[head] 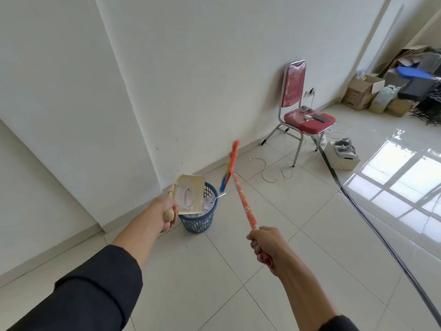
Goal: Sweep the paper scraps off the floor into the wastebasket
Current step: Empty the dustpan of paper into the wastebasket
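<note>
A blue mesh wastebasket (200,223) stands on the tiled floor by the wall's corner, with white paper scraps (208,203) inside. My left hand (164,211) grips the handle of a cream dustpan (189,194), which is tipped steeply over the basket's rim with scraps clinging to its face. My right hand (265,244) grips the end of an orange broom handle (243,201). The broom head (230,164), orange with blue bristles, is raised off the floor just right of the basket.
A red chair (303,111) with a phone and chargers stands against the wall at the right. White cables (274,172) and a black cable (358,211) lie on the floor. A white box (343,156) and cardboard boxes (362,91) sit further right.
</note>
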A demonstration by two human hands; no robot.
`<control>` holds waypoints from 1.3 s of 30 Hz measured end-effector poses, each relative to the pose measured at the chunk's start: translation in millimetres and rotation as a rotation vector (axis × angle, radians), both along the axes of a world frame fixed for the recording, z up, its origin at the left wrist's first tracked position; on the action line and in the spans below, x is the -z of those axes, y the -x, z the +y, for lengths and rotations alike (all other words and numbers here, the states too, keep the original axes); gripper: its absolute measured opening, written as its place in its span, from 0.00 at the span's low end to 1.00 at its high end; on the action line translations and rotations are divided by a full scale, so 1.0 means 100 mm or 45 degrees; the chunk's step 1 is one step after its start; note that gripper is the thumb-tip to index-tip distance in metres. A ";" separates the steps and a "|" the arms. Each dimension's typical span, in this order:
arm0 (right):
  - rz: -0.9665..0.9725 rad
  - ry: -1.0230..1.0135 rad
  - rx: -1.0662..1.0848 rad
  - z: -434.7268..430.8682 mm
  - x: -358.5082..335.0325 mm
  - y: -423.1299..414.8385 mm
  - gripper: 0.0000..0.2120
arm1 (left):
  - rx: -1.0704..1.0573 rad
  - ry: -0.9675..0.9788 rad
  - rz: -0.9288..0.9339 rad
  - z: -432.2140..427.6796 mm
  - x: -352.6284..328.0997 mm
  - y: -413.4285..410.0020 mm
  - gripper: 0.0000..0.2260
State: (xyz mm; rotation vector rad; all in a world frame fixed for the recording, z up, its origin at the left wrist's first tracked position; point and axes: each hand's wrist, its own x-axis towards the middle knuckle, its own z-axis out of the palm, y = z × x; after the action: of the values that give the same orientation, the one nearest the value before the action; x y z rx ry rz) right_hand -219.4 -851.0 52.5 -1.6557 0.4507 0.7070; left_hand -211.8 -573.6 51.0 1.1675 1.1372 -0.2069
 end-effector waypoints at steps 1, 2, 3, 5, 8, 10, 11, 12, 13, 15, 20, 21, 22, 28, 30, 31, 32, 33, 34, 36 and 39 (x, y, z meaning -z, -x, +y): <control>-0.001 0.010 -0.014 -0.03 0.02 -0.02 0.04 | 0.016 -0.050 0.014 -0.08 0.06 -0.04 0.06; -0.003 0.025 -0.032 -0.05 0.04 -0.04 0.04 | 0.034 -0.094 0.030 -0.16 0.11 -0.06 0.06; -0.006 0.043 -0.050 -0.07 0.06 -0.04 0.04 | 0.053 -0.134 0.045 -0.21 0.18 -0.08 0.06; -0.017 0.076 -0.088 -0.09 0.11 -0.05 0.04 | 0.072 -0.200 0.085 -0.32 0.34 -0.12 0.08; -0.019 0.099 -0.126 -0.12 0.18 -0.05 0.06 | 0.136 -0.283 0.118 -0.44 0.47 -0.20 0.12; -0.013 0.109 -0.140 -0.17 0.21 -0.05 0.05 | 0.176 -0.325 0.118 -0.51 0.48 -0.26 0.12; -0.012 0.115 -0.146 -0.18 0.22 -0.06 0.05 | 0.194 -0.344 0.115 -0.53 0.44 -0.28 0.11; -0.013 0.114 -0.150 -0.19 0.23 -0.06 0.05 | 0.214 -0.367 0.114 -0.53 0.41 -0.30 0.10; -0.016 0.110 -0.153 -0.20 0.23 -0.07 0.04 | 0.237 -0.393 0.117 -0.53 0.35 -0.32 0.10; -0.014 0.101 -0.155 -0.19 0.22 -0.09 0.05 | 0.269 -0.429 0.114 -0.49 0.25 -0.35 0.10; -0.015 0.077 -0.147 -0.13 0.20 -0.15 0.09 | 0.321 -0.508 0.124 -0.43 0.05 -0.33 0.10; -0.016 0.074 -0.150 -0.11 0.20 -0.15 0.08 | 0.325 -0.537 0.126 -0.43 0.02 -0.32 0.10; -0.016 0.074 -0.155 -0.10 0.20 -0.15 0.09 | 0.335 -0.569 0.129 -0.43 0.00 -0.30 0.11; -0.010 0.051 -0.153 -0.03 0.19 -0.15 0.11 | 0.371 -0.646 0.157 -0.42 -0.20 -0.22 0.10; -0.002 0.044 -0.155 -0.02 0.19 -0.15 0.10 | 0.383 -0.683 0.185 -0.41 -0.25 -0.18 0.10; 0.001 0.041 -0.154 -0.01 0.19 -0.16 0.10 | 0.393 -0.706 0.196 -0.40 -0.27 -0.16 0.10; 0.002 0.039 -0.153 0.00 0.20 -0.15 0.10 | 0.403 -0.727 0.206 -0.40 -0.28 -0.14 0.10; 0.001 0.036 -0.152 0.00 0.20 -0.15 0.11 | 0.417 -0.746 0.211 -0.39 -0.29 -0.11 0.10; 0.001 0.030 -0.152 0.01 0.21 -0.15 0.11 | 0.434 -0.764 0.213 -0.39 -0.30 -0.09 0.10; 0.003 0.021 -0.154 0.03 0.20 -0.15 0.10 | 0.472 -0.787 0.205 -0.39 -0.32 -0.05 0.09; 0.006 0.015 -0.156 0.05 0.21 -0.15 0.10 | 0.502 -0.830 0.201 -0.37 -0.33 0.00 0.10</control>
State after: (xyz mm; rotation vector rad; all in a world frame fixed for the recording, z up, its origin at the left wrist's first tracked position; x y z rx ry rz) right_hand -204.5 -846.3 31.6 -1.7039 0.3596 0.8004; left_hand -212.0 -610.3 83.6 1.9868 1.1356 -0.2401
